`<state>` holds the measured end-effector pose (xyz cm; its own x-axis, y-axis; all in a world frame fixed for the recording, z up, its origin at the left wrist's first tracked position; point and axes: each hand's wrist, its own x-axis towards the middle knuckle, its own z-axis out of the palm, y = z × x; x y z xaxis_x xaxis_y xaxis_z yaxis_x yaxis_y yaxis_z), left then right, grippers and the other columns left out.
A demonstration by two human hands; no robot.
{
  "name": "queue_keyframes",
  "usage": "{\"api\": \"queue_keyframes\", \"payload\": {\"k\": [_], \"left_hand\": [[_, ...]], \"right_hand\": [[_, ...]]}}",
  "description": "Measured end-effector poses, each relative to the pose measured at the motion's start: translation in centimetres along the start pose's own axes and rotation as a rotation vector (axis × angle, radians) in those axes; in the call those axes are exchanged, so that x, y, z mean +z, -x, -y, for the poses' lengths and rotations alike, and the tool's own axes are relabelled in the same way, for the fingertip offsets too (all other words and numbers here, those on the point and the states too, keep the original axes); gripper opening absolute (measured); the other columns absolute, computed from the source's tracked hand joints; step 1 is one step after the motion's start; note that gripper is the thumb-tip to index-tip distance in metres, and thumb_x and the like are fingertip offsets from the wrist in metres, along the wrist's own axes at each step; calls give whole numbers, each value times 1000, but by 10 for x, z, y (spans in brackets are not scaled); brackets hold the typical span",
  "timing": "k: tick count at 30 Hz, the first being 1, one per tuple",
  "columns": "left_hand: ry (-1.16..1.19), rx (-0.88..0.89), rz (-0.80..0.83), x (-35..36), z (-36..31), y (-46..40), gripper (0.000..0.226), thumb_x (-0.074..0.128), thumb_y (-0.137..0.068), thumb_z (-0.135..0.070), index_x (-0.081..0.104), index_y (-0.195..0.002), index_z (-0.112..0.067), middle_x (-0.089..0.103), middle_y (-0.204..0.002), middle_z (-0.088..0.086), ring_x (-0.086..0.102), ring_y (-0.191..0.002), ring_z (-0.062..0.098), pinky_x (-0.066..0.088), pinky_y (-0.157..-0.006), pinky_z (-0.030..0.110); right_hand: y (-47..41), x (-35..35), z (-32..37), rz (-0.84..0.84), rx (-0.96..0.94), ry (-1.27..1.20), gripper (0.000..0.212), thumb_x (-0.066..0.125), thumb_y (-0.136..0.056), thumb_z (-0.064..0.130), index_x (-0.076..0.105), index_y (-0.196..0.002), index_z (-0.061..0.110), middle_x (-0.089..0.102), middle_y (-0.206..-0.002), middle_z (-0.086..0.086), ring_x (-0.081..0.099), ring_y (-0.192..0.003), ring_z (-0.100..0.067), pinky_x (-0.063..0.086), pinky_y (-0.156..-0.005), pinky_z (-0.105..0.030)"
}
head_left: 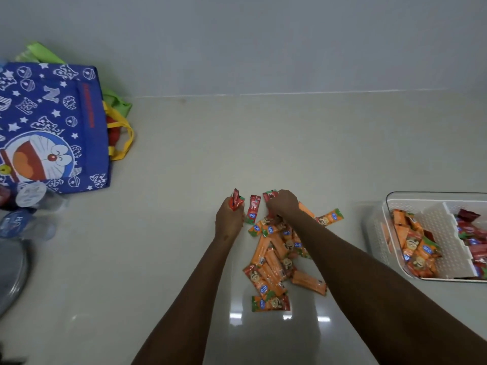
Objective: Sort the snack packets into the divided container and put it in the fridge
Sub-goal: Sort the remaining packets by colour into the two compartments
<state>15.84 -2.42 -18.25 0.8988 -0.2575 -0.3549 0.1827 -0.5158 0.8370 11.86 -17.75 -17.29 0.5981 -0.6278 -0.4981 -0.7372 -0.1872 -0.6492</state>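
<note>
A heap of orange snack packets [274, 262] lies on the pale counter, with a red packet [253, 208] at its far edge. My left hand [228, 219] grips red packets [236, 199] just left of the heap. My right hand [282, 204] holds another red packet [270, 195] at the heap's far side. The white divided container [434, 225] stands at the right, holding orange packets [415, 246] in its left compartment and red packets [474, 238] in its right one.
A blue cartoon tote bag [52, 127] lies at the far left with green and yellow bags behind it. Clear plastic bottles [29, 212] and a round metal lid [10, 270] sit by the left edge. A grey wall runs behind the counter.
</note>
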Motion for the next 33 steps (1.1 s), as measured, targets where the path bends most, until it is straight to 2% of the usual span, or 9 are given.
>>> {"api": "queue_keyframes", "payload": {"k": [3, 8, 13, 17, 20, 22, 26, 29, 33], "left_hand": [[-208, 79, 13, 12, -4, -4, 28, 58, -93, -32, 62, -113, -13, 68, -104, 3, 64, -94, 20, 50, -81, 30], [-358, 43, -26, 27, -1, -7, 40, 73, -81, -33, 58, -111, -12, 69, -106, 7, 66, -97, 25, 53, -82, 34], [-405, 83, 17, 29, 1, 7, 24, 64, -89, -31, 68, -100, -10, 72, -95, 8, 68, -89, 25, 48, -73, 27], [-100, 48, 161, 35, -20, 48, 21, 62, -90, -34, 69, -83, -14, 70, -79, 7, 63, -72, 18, 45, -65, 28], [65, 39, 272, 45, -44, 89, 8, 60, -91, -38, 64, -90, -31, 69, -83, -3, 64, -78, 14, 51, -77, 35], [164, 24, 332, 55, -62, 113, 7, 60, -91, -39, 62, -94, -33, 63, -73, -8, 57, -66, 11, 48, -67, 30], [289, 32, 408, 83, -95, 152, 9, 59, -93, -33, 61, -98, -27, 54, -60, -12, 47, -53, 8, 39, -52, 23], [270, 63, 407, 107, -116, 175, 18, 59, -93, -34, 62, -107, -23, 56, -68, -4, 44, -52, 9, 40, -53, 24], [217, 132, 428, 145, -142, 203, 4, 59, -93, -32, 61, -93, -30, 57, -67, -5, 47, -54, 8, 38, -51, 22]], "right_hand": [[2, -18, -9, 69, 127, -347, 9, 63, -78, 12, 60, -86, 11, 67, -90, -16, 67, -80, -29, 57, -71, -37], [32, -73, -43, 76, 255, -779, 3, 62, -81, 7, 63, -84, 9, 62, -66, -8, 53, -38, -11, 39, -37, -16], [84, -108, -82, 46, 288, -956, 10, 53, -91, 6, 62, -87, 6, 70, -62, -4, 65, -48, -11, 48, -40, -21], [130, -129, -99, 134, 247, -995, 8, 60, -89, 14, 62, -84, 8, 65, -63, -5, 60, -58, -18, 43, -55, -26], [158, -146, -108, 179, 196, -1057, 11, 65, -84, 19, 63, -82, 8, 61, -65, -7, 51, -65, -23, 35, -64, -27], [173, -161, -113, 186, 143, -1083, 9, 64, -86, 18, 62, -85, 10, 63, -65, -5, 57, -67, -22, 42, -64, -29], [184, -200, -131, 105, 66, -1093, 7, 60, -89, 16, 62, -91, 9, 64, -72, -5, 65, -66, -16, 50, -61, -28], [179, -240, -153, 33, 60, -1131, 14, 58, -92, 13, 65, -101, 4, 74, -87, -10, 71, -77, -23, 58, -67, -33], [154, -297, -186, -117, 74, -1083, 7, 57, -92, 10, 64, -93, 7, 70, -77, -7, 68, -62, -16, 54, -54, -26]]}}
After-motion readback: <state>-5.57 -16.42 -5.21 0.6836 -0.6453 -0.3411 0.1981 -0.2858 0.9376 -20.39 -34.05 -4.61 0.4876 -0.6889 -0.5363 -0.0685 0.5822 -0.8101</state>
